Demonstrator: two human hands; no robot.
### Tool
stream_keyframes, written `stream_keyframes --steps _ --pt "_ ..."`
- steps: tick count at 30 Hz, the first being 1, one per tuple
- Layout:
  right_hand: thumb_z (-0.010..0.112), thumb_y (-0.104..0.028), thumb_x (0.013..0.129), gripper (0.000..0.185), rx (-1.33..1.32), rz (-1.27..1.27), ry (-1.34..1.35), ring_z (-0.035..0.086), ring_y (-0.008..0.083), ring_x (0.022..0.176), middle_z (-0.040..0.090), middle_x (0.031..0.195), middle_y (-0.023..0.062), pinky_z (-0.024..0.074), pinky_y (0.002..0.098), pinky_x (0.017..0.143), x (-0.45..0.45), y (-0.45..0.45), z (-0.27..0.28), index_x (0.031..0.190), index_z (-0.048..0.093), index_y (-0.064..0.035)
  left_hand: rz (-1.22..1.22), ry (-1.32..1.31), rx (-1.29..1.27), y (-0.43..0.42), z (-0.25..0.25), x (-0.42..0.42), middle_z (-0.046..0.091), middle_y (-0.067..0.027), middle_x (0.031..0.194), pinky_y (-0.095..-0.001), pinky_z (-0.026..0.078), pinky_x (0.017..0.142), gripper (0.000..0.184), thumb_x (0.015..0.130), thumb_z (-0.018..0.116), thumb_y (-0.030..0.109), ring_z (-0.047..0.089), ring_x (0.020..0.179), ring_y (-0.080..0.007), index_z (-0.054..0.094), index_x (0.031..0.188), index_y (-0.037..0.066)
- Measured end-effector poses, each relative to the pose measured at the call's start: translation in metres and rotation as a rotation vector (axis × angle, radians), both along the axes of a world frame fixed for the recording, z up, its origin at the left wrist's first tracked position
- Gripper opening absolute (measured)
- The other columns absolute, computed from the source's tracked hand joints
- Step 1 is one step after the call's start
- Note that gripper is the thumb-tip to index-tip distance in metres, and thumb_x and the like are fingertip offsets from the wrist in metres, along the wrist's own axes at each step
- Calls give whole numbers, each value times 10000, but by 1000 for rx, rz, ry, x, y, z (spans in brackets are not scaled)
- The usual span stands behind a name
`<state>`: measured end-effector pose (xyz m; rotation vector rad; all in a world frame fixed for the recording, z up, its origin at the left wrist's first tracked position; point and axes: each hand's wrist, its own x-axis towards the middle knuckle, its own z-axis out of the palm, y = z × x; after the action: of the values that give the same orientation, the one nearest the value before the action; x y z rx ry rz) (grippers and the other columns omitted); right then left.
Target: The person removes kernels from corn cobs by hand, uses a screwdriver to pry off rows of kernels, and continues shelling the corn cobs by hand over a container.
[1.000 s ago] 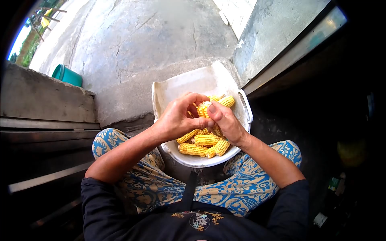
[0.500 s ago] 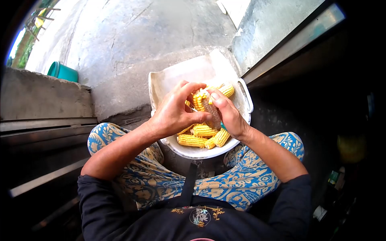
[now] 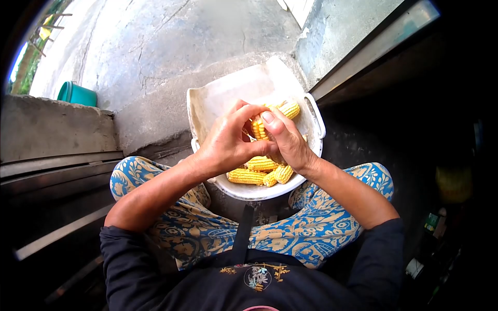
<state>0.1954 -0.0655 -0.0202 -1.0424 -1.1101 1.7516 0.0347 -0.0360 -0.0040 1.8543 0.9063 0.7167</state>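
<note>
Between my two hands is a corn cob [image 3: 259, 128] with yellow kernels on its left side; its right side is mostly covered by my fingers. My left hand [image 3: 232, 136] curls round it, fingertips at its upper end and thumb low across it. My right hand [image 3: 289, 137] grips it from the right, with the thumb pressed near the top. Below them, several more yellow corn cobs [image 3: 246, 177] lie in a white basin [image 3: 244, 195], and another cob [image 3: 289, 109] shows behind my fingers.
The basin stands between my knees, its handle [image 3: 317, 115] at the right. A concrete block [image 3: 57, 124] and a teal bucket [image 3: 78, 94] are at the left. A grey wall [image 3: 342, 41] rises at the upper right, above a dark area.
My right thumb has moved up and left over the top of the cob, covering the bare strip that showed before. The view has shifted slightly.
</note>
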Motion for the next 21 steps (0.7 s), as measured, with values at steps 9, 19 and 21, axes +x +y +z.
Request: stream_keyframes --steps 9,19,21 --pt "385 -489 911 585 43 1 -9 521 134 949 509 1039 97 436 250 826 -1 -2 4 1168 438 34 16 49 -188 6 -3 -5 535 -35 928 -219 481 656 627 649 835 301 547 742 -78 558 1128 6" --pt "487 -563 859 650 52 34 -206 566 161 887 548 950 121 481 273 735 -1 -1 -11 1086 466 46 -13 143 -34 6 0 -3 557 -48 902 -240 495 697 481 653 797 101 571 777 -97 551 1052 -10" --pt "470 -563 866 637 64 23 -159 569 165 886 547 951 122 482 268 726 -3 0 -15 1065 475 42 -70 135 -80 7 -1 -4 576 -52 905 -245 496 699 509 656 822 139 570 778 -99 544 1056 -11"
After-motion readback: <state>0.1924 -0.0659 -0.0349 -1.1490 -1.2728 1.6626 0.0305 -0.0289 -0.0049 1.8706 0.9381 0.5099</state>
